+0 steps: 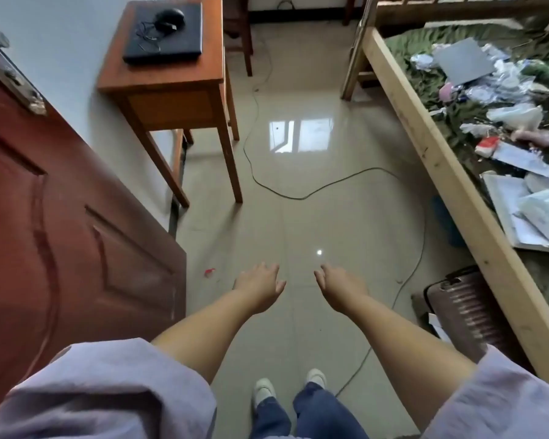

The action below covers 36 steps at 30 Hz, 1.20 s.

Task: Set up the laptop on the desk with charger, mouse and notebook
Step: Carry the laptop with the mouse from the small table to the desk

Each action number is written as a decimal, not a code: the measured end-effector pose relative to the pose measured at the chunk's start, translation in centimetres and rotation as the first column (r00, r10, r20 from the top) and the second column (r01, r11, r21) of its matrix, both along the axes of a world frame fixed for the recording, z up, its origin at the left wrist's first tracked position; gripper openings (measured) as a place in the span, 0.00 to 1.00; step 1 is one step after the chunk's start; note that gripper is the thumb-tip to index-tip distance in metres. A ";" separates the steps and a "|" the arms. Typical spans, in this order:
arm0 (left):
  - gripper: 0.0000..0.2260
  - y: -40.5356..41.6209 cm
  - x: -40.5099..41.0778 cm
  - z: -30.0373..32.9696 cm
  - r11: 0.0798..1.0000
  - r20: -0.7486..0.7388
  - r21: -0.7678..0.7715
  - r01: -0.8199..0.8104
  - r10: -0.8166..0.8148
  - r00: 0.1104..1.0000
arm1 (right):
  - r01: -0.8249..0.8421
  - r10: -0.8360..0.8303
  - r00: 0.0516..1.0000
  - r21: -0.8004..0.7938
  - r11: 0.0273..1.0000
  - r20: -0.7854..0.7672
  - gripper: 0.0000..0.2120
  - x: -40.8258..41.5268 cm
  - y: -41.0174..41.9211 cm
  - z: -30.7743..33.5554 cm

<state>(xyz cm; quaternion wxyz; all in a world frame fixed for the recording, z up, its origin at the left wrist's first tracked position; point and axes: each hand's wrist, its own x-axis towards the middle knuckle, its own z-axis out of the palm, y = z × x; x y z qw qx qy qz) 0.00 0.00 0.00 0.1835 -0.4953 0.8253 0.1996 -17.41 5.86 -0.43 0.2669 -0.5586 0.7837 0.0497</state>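
Head view: the person stands on a glossy tiled floor (330,217), both bare forearms stretched forward and down. The left hand (259,288) and the right hand (341,288) hang side by side, near each other but not touching, fingers loosely spread, palms down, neither one holding anything. The closed dark laptop (164,34) lies flat on a small wooden desk (168,80) against the wall at upper left, well apart from both hands. A black mouse (169,16) rests on the laptop lid with its thin cord (146,36) loosely coiled beside it, also on the lid. A charger and a notebook cannot be picked out with certainty. A dark cable (298,194) snakes across the floor from beside the desk towards the right. A red-brown door (61,217) stands open at left. At right a pale wooden bed frame (441,172) holds a green cover strewn with papers and plastic bags (520,191); a grey flat board (465,60) lies among them. White shoes (263,391) and blue trousers show at bottom centre.
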 end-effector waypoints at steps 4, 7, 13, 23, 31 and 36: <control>0.21 -2.6 -1.5 -0.5 0.996 -0.009 0.090 -0.015 0.016 1.000 | 0.039 -0.039 0.999 0.043 0.998 -0.007 0.19 -1.5 -1.9 -0.3; 0.21 -6.0 -3.7 -0.6 0.992 -0.006 0.128 -0.010 0.011 1.000 | 0.054 -0.053 0.998 0.058 0.997 -0.019 0.19 -4.1 -4.3 -0.7; 0.20 -15.1 -10.5 0.1 0.997 0.024 0.067 0.040 -0.041 0.999 | -0.014 0.022 0.993 0.070 0.997 -0.118 0.14 -12.3 -12.4 0.0; 0.18 -29.7 -21.9 2.3 0.998 -0.028 0.058 -0.005 0.007 1.000 | -0.067 0.078 0.988 0.091 0.994 -0.129 0.25 -24.3 -29.2 3.0; 0.19 -46.9 -24.6 1.8 0.999 -0.056 0.027 -0.021 0.023 0.998 | -0.132 0.142 0.977 0.069 0.989 -0.158 0.25 -27.0 -47.7 3.5; 0.19 -59.1 -24.3 3.3 0.999 -0.052 -0.004 -0.048 0.048 0.998 | -0.112 0.119 0.982 0.053 0.992 -0.147 0.25 -26.8 -58.9 4.4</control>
